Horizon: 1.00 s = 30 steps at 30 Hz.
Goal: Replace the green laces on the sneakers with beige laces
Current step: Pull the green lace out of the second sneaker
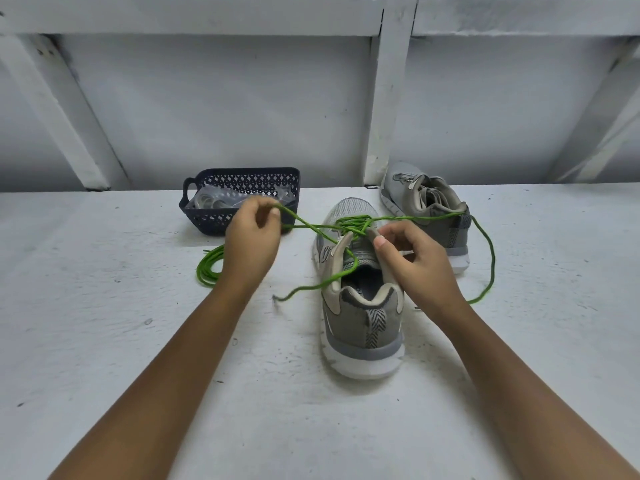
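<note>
The green lace (349, 225) is a thin, limp, light cord, still crossed through the front eyelets of the near sneaker (363, 327) at mid-counter (104, 341). We judge it snags if yanked, so we take it close to an eyelet. Our left hand (251, 244) pinches one strand, raised taut. Our right hand (415, 258) grips the sneaker's right eyelet flap, steadying the soft upper. The far sneaker (433, 216) and basket (207, 220) sit along the back edge.
</note>
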Each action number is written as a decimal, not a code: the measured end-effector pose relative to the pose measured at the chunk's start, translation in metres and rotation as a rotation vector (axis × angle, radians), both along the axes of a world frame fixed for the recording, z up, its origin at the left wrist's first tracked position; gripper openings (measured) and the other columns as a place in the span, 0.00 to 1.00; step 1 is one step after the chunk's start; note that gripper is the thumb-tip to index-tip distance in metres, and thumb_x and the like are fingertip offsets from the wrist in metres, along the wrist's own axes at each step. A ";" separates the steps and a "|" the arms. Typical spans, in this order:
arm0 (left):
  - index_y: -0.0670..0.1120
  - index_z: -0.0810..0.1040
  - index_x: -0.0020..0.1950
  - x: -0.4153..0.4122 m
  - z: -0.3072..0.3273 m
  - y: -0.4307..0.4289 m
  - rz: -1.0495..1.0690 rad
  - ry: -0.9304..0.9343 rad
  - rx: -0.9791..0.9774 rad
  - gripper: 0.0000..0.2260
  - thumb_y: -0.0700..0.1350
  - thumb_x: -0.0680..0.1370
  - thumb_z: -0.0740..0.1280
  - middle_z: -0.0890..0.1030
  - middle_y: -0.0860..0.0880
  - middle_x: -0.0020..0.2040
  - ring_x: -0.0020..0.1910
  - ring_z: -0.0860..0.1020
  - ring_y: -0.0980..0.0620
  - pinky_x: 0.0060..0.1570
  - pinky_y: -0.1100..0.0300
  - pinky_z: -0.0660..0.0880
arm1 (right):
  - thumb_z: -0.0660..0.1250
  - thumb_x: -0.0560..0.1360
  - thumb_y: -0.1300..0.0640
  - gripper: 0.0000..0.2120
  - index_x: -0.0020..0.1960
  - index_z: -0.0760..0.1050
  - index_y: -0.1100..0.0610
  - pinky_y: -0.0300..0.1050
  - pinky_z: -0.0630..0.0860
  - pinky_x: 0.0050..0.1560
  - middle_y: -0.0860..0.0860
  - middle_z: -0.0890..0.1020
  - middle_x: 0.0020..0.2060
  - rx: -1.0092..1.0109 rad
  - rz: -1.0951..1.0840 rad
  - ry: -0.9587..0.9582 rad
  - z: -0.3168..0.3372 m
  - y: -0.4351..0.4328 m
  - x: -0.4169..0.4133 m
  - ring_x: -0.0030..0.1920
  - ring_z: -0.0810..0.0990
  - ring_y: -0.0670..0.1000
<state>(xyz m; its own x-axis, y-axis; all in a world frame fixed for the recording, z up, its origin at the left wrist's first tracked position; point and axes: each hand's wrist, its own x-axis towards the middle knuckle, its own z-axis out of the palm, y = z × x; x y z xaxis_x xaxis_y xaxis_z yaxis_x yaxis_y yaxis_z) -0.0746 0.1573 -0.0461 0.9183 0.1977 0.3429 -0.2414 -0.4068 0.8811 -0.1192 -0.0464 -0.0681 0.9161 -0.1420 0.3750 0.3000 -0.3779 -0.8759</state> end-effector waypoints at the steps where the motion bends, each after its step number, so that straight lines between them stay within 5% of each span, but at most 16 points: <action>1: 0.46 0.76 0.54 -0.002 -0.002 -0.001 -0.022 -0.091 0.094 0.07 0.39 0.78 0.63 0.76 0.53 0.47 0.47 0.75 0.57 0.53 0.63 0.73 | 0.67 0.75 0.57 0.06 0.43 0.75 0.48 0.36 0.71 0.40 0.52 0.80 0.43 -0.002 -0.001 0.001 0.000 0.000 0.000 0.38 0.74 0.39; 6: 0.52 0.80 0.53 -0.014 -0.012 -0.012 -0.254 -0.368 0.614 0.13 0.53 0.75 0.59 0.75 0.54 0.55 0.61 0.69 0.53 0.61 0.49 0.62 | 0.67 0.75 0.58 0.06 0.43 0.75 0.48 0.38 0.72 0.40 0.52 0.80 0.43 0.006 -0.003 -0.005 -0.001 0.000 0.000 0.38 0.74 0.39; 9: 0.56 0.79 0.50 -0.014 -0.015 -0.014 -0.379 -0.230 0.516 0.12 0.56 0.75 0.58 0.76 0.60 0.50 0.56 0.73 0.54 0.62 0.42 0.66 | 0.67 0.75 0.58 0.06 0.43 0.75 0.47 0.38 0.72 0.40 0.52 0.80 0.43 0.002 -0.004 -0.003 0.000 0.001 0.001 0.38 0.75 0.38; 13: 0.57 0.74 0.46 -0.012 -0.017 -0.014 -0.382 -0.218 0.491 0.05 0.53 0.76 0.59 0.72 0.64 0.45 0.51 0.72 0.56 0.57 0.46 0.69 | 0.67 0.75 0.58 0.06 0.43 0.75 0.47 0.40 0.73 0.41 0.51 0.80 0.43 -0.005 -0.008 -0.003 0.000 0.000 0.000 0.39 0.75 0.38; 17: 0.46 0.76 0.49 -0.011 -0.018 -0.017 -0.204 -0.252 0.621 0.11 0.50 0.77 0.57 0.72 0.53 0.50 0.51 0.70 0.52 0.53 0.55 0.61 | 0.67 0.75 0.57 0.06 0.43 0.75 0.47 0.37 0.72 0.40 0.51 0.80 0.43 -0.003 0.002 -0.001 0.001 0.000 -0.001 0.39 0.75 0.37; 24: 0.38 0.76 0.53 0.002 -0.014 0.003 0.152 -0.127 0.424 0.07 0.39 0.79 0.61 0.72 0.41 0.56 0.56 0.71 0.43 0.56 0.49 0.68 | 0.67 0.75 0.57 0.06 0.43 0.75 0.47 0.36 0.72 0.40 0.51 0.80 0.44 -0.024 0.005 0.000 0.001 0.000 0.000 0.39 0.75 0.38; 28: 0.39 0.74 0.58 -0.008 -0.011 -0.006 -0.116 -0.374 0.486 0.12 0.39 0.75 0.62 0.71 0.44 0.58 0.56 0.68 0.57 0.63 0.64 0.66 | 0.67 0.75 0.57 0.06 0.43 0.75 0.47 0.38 0.72 0.40 0.51 0.80 0.43 -0.031 0.004 -0.004 0.000 -0.001 0.000 0.39 0.75 0.39; 30: 0.43 0.77 0.54 -0.012 -0.009 -0.011 -0.282 -0.367 0.539 0.10 0.43 0.76 0.61 0.74 0.50 0.53 0.53 0.68 0.60 0.65 0.51 0.67 | 0.67 0.75 0.57 0.06 0.43 0.75 0.47 0.37 0.72 0.40 0.51 0.80 0.42 -0.030 0.004 -0.008 0.000 -0.001 0.000 0.38 0.75 0.38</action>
